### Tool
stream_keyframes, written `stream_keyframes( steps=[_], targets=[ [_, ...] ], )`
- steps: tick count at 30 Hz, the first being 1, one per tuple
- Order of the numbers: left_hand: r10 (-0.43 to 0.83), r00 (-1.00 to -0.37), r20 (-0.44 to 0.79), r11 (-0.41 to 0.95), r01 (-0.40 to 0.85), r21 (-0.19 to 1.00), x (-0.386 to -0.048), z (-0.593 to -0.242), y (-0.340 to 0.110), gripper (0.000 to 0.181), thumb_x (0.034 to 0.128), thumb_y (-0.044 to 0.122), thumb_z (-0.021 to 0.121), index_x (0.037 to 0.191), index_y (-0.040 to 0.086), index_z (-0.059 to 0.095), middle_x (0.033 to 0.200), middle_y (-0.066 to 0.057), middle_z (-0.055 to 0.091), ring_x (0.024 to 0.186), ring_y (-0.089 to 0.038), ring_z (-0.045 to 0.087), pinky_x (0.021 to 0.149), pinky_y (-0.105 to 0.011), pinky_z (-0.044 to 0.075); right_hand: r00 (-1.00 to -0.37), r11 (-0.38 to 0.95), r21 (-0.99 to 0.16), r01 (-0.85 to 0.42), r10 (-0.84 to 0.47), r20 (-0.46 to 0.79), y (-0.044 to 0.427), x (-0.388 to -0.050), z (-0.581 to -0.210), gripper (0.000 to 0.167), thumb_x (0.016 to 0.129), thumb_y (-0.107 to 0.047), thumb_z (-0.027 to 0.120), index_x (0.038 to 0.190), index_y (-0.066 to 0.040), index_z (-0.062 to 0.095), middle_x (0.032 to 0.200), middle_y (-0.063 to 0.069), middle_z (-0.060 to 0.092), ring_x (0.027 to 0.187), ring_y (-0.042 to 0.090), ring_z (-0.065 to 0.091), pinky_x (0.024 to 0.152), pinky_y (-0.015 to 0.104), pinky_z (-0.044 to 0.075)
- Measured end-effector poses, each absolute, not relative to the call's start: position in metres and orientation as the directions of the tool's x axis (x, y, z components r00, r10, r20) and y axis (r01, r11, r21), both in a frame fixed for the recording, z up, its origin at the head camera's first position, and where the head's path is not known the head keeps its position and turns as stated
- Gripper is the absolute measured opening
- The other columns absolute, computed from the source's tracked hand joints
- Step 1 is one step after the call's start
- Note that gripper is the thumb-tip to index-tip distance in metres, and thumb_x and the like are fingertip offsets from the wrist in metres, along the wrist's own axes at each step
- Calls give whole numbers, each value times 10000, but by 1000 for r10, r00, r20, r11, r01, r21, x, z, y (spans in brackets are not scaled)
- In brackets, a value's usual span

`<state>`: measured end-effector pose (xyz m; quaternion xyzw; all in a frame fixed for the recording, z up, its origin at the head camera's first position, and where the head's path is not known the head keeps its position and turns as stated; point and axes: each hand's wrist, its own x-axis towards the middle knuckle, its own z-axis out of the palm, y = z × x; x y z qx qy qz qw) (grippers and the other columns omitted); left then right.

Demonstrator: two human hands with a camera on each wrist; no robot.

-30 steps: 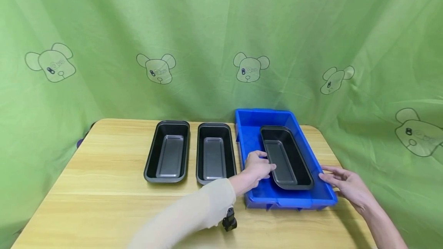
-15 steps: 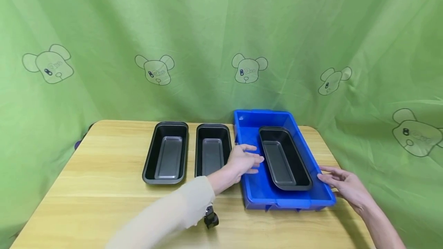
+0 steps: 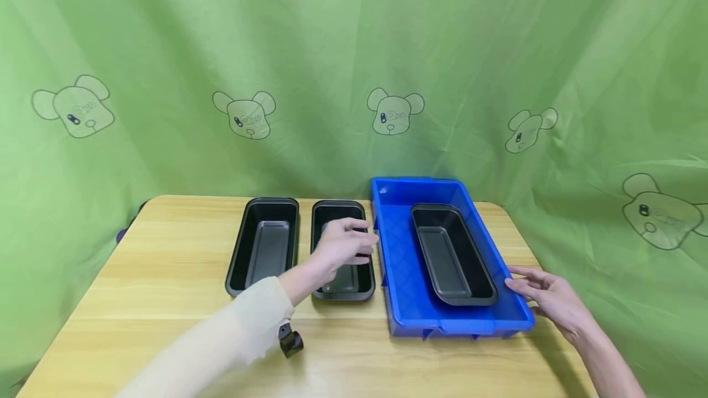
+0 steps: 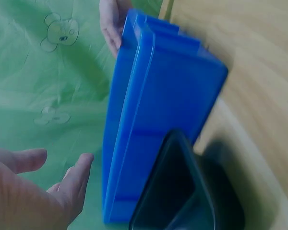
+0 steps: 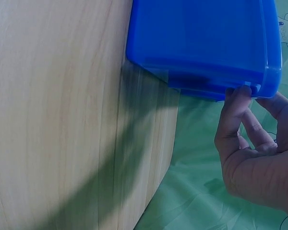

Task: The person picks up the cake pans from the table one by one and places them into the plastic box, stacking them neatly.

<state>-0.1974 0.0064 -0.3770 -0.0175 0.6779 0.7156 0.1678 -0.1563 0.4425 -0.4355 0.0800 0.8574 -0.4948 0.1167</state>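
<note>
A dark loaf pan [image 3: 448, 260] lies slightly slanted inside the blue plastic tray [image 3: 399, 263]. My left hand [image 3: 344, 245] hovers over the middle loaf pan [image 3: 348, 284], hiding part of it. In the left wrist view the fingers of that hand [image 4: 43, 191] are loosely extended, with nothing between them and the thumb. At the tray's near right corner, my right hand [image 3: 555, 303] pinches the rim. The right wrist view has the hand [image 5: 259, 158] with its index fingertip under the rim and the thumb partly hidden behind it.
Another dark loaf pan [image 3: 269, 250] stands on the wooden table [image 3: 155, 275], left of the middle one. A green curtain [image 3: 310, 48] with bear-face prints hangs behind the table and at its sides. A small black device [image 3: 290, 341] is strapped at my left wrist.
My left hand has let go of the loaf pan in the tray and drawn back leftward, out over the middle pan. The right hand keeps its place at the tray's rim.
</note>
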Motion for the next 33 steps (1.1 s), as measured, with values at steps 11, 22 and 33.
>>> stream_keyframes(
  steps=[11,22,33],
  targets=[
    [146,-960,-240,56,-235,970,-210,-365,-64,462,990,108,733,1429,40,607,1339,-225,719,1063,-275,778,961,-419,669,-961,496,-832,249,18,-277,441,-156,-435,587,1046,-323,676,1526,-25,517,992,-198,727,907,61,727,774,328,666],
    [102,-969,-223,130,-209,969,-217,-369,-140,556,1031,124,671,1528,-32,475,1451,-279,627,919,-89,743,991,-380,658,-963,503,-830,241,20,-268,441,-155,-435,618,1046,-321,676,1535,8,491,994,-197,734,908,59,724,773,323,661],
    [45,-970,-240,185,-228,956,-218,-383,-199,649,1039,190,667,1574,-56,393,1419,-231,649,904,-42,726,933,-306,671,-964,513,-825,236,20,-264,440,-155,-433,661,1047,-326,674,1549,42,451,998,-196,731,904,61,720,759,324,657]
  ],
)
